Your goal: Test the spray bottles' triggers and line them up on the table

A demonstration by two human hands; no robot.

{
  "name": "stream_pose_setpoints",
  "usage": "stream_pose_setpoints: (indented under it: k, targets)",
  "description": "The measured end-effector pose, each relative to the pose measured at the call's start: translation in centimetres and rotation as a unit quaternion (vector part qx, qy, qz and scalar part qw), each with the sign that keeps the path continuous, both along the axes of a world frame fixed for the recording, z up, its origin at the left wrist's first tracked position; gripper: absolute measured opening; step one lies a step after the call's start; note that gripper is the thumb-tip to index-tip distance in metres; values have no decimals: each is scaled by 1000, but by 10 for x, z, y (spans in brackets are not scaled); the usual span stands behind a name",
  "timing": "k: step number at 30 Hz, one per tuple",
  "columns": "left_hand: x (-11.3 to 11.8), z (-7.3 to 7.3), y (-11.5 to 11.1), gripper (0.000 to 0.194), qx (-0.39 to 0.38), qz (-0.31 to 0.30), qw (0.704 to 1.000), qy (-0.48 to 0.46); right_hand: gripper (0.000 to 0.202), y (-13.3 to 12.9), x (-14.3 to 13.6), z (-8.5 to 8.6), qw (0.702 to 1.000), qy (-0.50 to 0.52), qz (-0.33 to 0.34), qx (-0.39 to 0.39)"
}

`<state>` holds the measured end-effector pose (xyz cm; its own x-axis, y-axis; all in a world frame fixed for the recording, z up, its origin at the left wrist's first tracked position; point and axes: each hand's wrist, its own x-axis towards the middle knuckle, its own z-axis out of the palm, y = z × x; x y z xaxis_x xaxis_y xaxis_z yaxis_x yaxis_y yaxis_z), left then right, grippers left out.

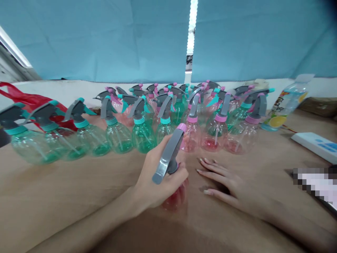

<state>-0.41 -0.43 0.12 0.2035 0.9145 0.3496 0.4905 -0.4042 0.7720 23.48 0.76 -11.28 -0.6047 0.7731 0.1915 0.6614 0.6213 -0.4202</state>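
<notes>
My left hand (pixel 155 175) is wrapped round the neck of a pink spray bottle (pixel 175 199) with a grey trigger head and pink nozzle. Most of the bottle is hidden behind the hand; its red-tinted base shows below, low over the table or on it. To the right, my right hand (pixel 223 181) rests palm down on the table (pixel 105 186), fingers spread and holding nothing. Just beyond both hands stands a row of similar bottles, among them a green spray bottle (pixel 143 138) and a pink spray bottle (pixel 214 138).
More spray bottles crowd behind the front row. A red plastic bag (pixel 34 102) lies at the left. On the right are a labelled drink bottle (pixel 283 105), a white power strip (pixel 314 144) and a blurred flat object (pixel 317 186). Blue sheeting (pixel 105 38) hangs behind.
</notes>
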Motion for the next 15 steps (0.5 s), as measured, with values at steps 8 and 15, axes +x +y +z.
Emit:
stream_pose_setpoints:
  k: [8,15]
  targets:
    - [-1,-4,1,28,3,-24,1000,-8,51,1,0,0,1000,7,5,-1]
    - [-2,-7,2,37,0,-28,999,-15,50,1,-1,1,1000,-8,0,-1]
